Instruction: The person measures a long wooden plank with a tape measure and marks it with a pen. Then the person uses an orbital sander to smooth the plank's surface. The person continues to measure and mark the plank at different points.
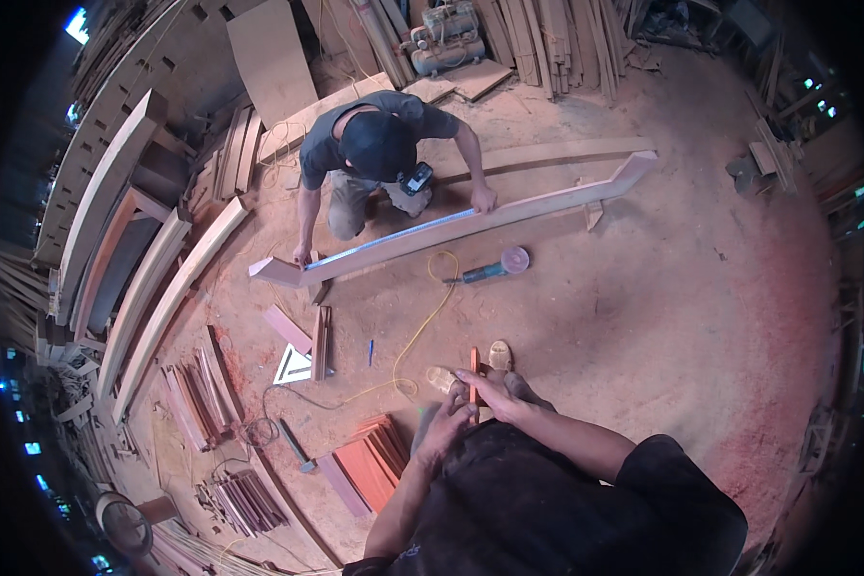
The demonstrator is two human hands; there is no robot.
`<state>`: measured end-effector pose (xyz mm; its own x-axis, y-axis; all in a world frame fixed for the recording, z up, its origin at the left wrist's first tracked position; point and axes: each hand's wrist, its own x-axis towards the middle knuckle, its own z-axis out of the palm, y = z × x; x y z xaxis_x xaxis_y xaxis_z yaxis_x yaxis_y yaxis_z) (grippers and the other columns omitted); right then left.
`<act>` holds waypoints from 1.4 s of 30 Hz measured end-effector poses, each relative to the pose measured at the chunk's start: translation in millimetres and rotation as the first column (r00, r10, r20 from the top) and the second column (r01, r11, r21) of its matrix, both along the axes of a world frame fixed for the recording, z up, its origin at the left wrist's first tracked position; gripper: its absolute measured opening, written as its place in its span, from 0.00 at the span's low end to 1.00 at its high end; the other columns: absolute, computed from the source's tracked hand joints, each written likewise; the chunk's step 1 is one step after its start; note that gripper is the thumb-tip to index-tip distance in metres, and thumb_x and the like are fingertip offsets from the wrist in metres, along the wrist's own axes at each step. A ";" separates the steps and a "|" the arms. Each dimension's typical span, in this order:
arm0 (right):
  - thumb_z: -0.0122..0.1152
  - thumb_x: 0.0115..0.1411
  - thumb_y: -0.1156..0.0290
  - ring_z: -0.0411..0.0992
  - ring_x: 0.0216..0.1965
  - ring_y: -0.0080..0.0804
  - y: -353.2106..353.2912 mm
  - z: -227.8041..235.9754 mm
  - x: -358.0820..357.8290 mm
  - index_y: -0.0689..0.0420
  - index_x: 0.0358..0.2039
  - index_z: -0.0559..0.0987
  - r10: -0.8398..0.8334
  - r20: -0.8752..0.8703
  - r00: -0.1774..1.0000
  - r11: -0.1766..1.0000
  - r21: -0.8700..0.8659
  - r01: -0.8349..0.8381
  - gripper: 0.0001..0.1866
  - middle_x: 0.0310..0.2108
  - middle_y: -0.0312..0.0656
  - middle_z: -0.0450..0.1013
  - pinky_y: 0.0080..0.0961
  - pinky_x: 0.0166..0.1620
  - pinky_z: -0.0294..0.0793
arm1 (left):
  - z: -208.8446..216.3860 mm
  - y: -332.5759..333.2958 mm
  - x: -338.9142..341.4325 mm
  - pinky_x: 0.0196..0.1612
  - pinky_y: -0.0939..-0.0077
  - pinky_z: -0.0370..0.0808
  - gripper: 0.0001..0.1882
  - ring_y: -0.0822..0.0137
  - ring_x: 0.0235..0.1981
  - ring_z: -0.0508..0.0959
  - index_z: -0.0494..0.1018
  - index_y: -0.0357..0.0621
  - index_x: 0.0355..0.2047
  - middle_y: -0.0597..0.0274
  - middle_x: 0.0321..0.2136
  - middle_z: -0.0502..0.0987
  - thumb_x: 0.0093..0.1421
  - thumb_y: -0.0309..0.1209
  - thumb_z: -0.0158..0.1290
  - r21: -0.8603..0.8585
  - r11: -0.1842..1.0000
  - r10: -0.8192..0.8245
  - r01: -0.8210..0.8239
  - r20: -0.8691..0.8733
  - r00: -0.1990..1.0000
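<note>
In front of my body I hold a narrow orange-red wooden strip (474,361). My right hand (492,396) is closed around its middle, and my left hand (446,428) grips it lower down, close to my shirt. Part of the strip is hidden by my fingers. Across from me a person in a dark cap (379,144) crouches behind a long wooden beam (547,204) with angled ends. That person's two hands lay a blue-looking measuring strip (389,240) along the beam's top.
An angle grinder (490,269) with a yellow cord (422,331) lies on the floor between us. To my left are a white triangular square (295,365), a hammer (296,445), a blue pen (371,352) and stacked reddish boards (370,466). Curved timbers (178,307) lean further left; an air compressor (446,40) stands behind.
</note>
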<state>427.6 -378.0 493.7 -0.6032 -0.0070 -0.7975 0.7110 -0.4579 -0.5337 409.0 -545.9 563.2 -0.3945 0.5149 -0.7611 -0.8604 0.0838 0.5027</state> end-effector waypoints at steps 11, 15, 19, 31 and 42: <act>0.71 0.63 0.45 0.75 0.58 0.43 62.6 59.2 -9.5 0.63 0.66 0.67 0.066 0.038 0.997 0.997 -0.033 -0.065 0.43 0.54 0.50 0.76 0.41 0.56 0.78 | -3.0 55.0 10.1 0.56 0.67 0.76 0.43 0.64 0.56 0.74 0.53 0.44 0.76 0.53 0.63 0.71 0.68 0.39 0.64 0.015 0.997 0.070 -0.070 0.007 0.998; 0.71 0.62 0.43 0.73 0.60 0.44 68.6 67.2 -10.0 0.64 0.66 0.67 0.037 0.009 0.999 0.997 -0.073 -0.036 0.45 0.56 0.51 0.75 0.42 0.59 0.75 | 0.7 59.0 10.2 0.54 0.69 0.77 0.41 0.65 0.52 0.76 0.55 0.44 0.74 0.54 0.62 0.72 0.68 0.38 0.63 -0.034 0.998 0.062 -0.061 0.027 0.998; 0.73 0.61 0.47 0.79 0.47 0.39 63.8 53.3 -10.4 0.63 0.63 0.69 0.001 0.015 1.000 0.998 -0.067 0.000 0.41 0.48 0.49 0.77 0.38 0.45 0.81 | 3.1 58.1 7.7 0.51 0.71 0.77 0.38 0.68 0.47 0.77 0.58 0.45 0.72 0.57 0.56 0.76 0.68 0.38 0.64 -0.018 0.999 0.050 -0.050 0.010 0.999; 0.70 0.63 0.42 0.77 0.51 0.35 48.0 13.0 0.2 0.60 0.63 0.74 0.124 0.125 0.984 0.991 -0.060 -0.117 0.40 0.48 0.42 0.78 0.36 0.50 0.80 | 5.7 54.6 20.2 0.49 0.73 0.79 0.36 0.70 0.46 0.78 0.59 0.48 0.72 0.63 0.49 0.77 0.69 0.37 0.63 -0.050 0.989 0.146 -0.142 0.093 0.985; 0.67 0.66 0.47 0.77 0.55 0.38 62.4 15.6 9.4 0.59 0.65 0.73 0.066 0.069 0.995 0.997 0.029 -0.069 0.36 0.56 0.48 0.76 0.37 0.53 0.81 | 0.2 65.7 19.8 0.52 0.71 0.78 0.46 0.67 0.50 0.77 0.52 0.40 0.76 0.56 0.55 0.75 0.67 0.37 0.65 -0.132 0.991 -0.009 0.008 -0.005 1.000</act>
<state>437.0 -315.6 509.3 -0.5470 -0.0200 -0.8369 0.7746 -0.3912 -0.4970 428.7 -480.2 563.4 -0.3950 0.4137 -0.8203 -0.8566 0.1569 0.4916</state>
